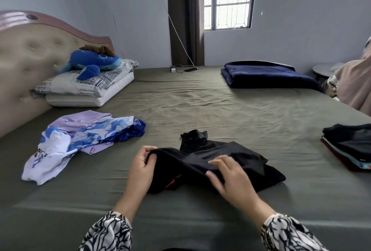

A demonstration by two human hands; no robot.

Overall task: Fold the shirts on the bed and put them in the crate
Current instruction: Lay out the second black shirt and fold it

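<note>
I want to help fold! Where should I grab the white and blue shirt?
Probably the white hem end of the white and blue shirt, coming from the bed's near edge. That end lies flat and free on the sheet, while its far end is tangled with the purple shirt.

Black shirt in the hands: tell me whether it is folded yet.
Not folded yet. The black shirt lies bunched and creased on the bed, one part sticking up behind, while the left hand and right hand both grip it.
</note>
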